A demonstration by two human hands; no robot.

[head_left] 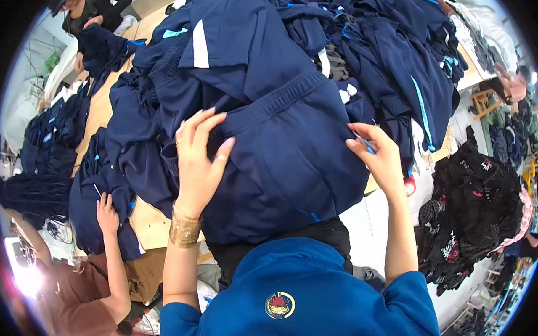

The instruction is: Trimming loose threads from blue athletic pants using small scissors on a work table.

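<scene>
A pair of navy trousers (281, 162) with an elastic waistband (277, 104) lies spread in front of me, its near part draped over the table edge towards my lap. My left hand (198, 148) rests at the left end of the waistband, fingers stretched out and thumb apart, gripping nothing. At the right side of the trousers, my right hand (376, 151) is closed in a pinch round small blue thread snips (367, 145), mostly hidden by the fingers. A short blue strip (312, 216) shows low on the trousers.
Heaped navy garments (374, 47) cover the wooden table (151, 226) ahead. A co-worker's hand (107, 213) handles navy cloth at left; another person (93, 14) holds a garment at far left. Black printed clothes (475, 199) are piled at right. A wooden stool (484, 104) stands far right.
</scene>
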